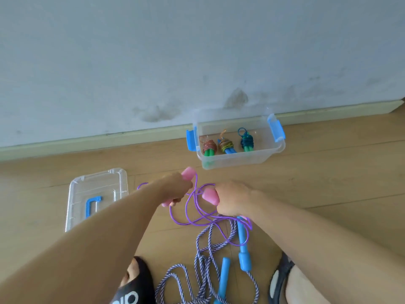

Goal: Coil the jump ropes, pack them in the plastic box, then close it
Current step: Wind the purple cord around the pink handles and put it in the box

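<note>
Gripping one pink handle apiece, the left hand (pixel 178 186) and right hand (pixel 231 199) each close their fingers round an end of the purple jump rope (pixel 192 212), its thin cord hanging between them in loose tangled loops just above the wooden floor (pixel 328 183); the left pink handle (pixel 188 174) juts past the knuckles toward the wall, the right pink handle (pixel 210 196) angles inward, a hold that likely serves to bring both handles together before the cord is wound round them. Item, plastic box (pixel 271 150): clear, blue latches at either end, standing open by the skirting board (pixel 87 141), ahead of the hands and apart from them; placed within reach so finished bundles can be dropped in. Contents: three coiled ropes (pixel 228 143) side by side, cords wrapped round paired green or blue handles. Item, lid (pixel 76 194): clear with blue carry handle, lying flat on the floor to the left, partly behind the left forearm, set aside so the box mouth is free. Item, striped rope (pixel 203 249): blue-and-white twisted cord with blue handles, sprawled uncoiled near the feet, the purple cord crossing over its upper end; judged next in line. Item, dark slippers (pixel 140 279) at the lower edge. Task status, judged: three ropes packed, one in hand, one waiting, lid not yet on
</note>
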`<state>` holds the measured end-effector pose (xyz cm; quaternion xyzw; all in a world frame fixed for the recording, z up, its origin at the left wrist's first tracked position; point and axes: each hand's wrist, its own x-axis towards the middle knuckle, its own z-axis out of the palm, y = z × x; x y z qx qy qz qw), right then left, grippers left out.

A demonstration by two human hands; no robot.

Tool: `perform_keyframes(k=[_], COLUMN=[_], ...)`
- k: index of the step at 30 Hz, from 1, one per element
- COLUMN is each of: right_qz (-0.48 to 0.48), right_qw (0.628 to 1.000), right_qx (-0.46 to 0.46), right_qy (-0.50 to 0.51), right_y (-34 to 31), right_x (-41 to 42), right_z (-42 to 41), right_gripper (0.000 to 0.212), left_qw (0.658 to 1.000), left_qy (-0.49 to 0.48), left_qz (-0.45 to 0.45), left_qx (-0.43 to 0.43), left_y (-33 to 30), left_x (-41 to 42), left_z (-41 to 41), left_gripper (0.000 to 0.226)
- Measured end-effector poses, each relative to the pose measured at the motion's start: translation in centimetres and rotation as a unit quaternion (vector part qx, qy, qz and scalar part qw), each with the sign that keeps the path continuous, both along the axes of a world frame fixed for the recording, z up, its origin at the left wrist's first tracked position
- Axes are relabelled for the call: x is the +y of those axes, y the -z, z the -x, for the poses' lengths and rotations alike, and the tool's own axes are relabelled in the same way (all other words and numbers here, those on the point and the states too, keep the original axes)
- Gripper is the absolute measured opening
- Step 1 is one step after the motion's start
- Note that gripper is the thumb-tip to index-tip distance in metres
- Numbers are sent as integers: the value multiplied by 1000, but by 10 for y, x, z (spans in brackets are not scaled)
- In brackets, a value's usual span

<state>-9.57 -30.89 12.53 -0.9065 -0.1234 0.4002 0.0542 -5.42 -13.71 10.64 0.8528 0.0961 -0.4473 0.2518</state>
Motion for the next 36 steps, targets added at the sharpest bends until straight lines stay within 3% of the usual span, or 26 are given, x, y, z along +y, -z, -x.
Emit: perform_keyframes(k=[4, 9, 12, 14, 16, 18, 22, 24, 26, 28, 30, 31, 32, 34, 36], right_qz=[-83, -147, -248, -330, -392, -421, -474, -468, -421, -339, -305, -327, -364, -413, -406], right_qw=[990, 958, 916, 878, 847, 829, 784, 795, 846, 899, 915, 911, 901, 884, 887], right_qx=[-46, -146, -38, 43, 95, 130, 164, 153, 88, -23, -110, -125, -126, -125, -138], right_qy=[101, 201, 313, 343, 346, 344, 366, 354, 316, 277, 239, 217, 199, 181, 173], right_y=[-84, -163, -200, -218, -226, -230, -241, -244, -242, -237, -236, -238, -239, -243, -248], right_x=[6, 9, 10, 9, 6, 2, -4, -6, -10, -14, -12, -8, -5, -1, 3], right_z=[1, 8, 17, 26, 33, 37, 35, 31, 27, 24, 24, 25, 25, 23, 24], right_gripper=[15, 18, 7, 4, 14, 23, 27, 28, 36, 63, 99, 107, 104, 73, 51], left_qw=[967, 931, 914, 922, 922, 921, 926, 923, 921, 920, 915, 913, 912, 915, 923], left_qy=[-181, -202, -171, -122, -106, -96, -81, -89, -85, -76, -63, -56, -45, -15, 10], left_qz=[179, 302, 364, 367, 372, 378, 367, 373, 377, 381, 396, 403, 408, 404, 385], left_qx=[27, -46, -45, -30, -24, -28, -33, -34, -46, -48, -33, -23, -14, -7, -17], left_y=[-87, -169, -205, -219, -228, -232, -242, -250, -256, -261, -267, -271, -275, -279, -281], left_x=[-14, -15, -14, -14, -15, -14, 1, 10, 19, 26, 32, 33, 35, 40, 45], left_z=[11, 30, 47, 59, 70, 75, 74, 74, 73, 70, 68, 68, 67, 66, 65], left_gripper=[21, 40, 37, 49, 55, 43, 48, 37, 32, 36, 32, 32, 33, 34, 30])
